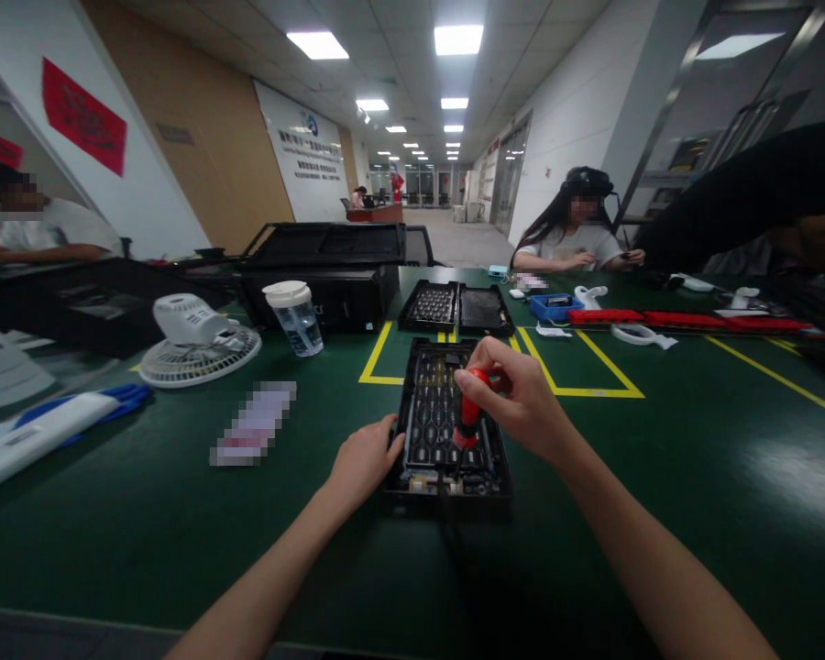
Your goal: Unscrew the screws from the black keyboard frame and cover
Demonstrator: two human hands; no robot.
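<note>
A flat black rectangular housing [423, 376] lies on the table before me, its inside exposed. Rows of dark rounded cells fill most of it, and small parts and wiring show along the near end. My right hand [515, 390] is closed round a red-handled screwdriver [468, 408], held nearly upright over the cells; its tip is too dark to make out. At the housing's left edge, my left hand [368, 458] grips the side wall, fingers partly hidden.
Beyond the housing lie two more black housing pieces [430, 305]. To the left are a phone [254, 423], a lidded cup [295, 321], a white fan [196, 339] and a black crate [323, 284]. A blue tray [554, 307] and red strips [680, 319] lie right, near a seated person [577, 234].
</note>
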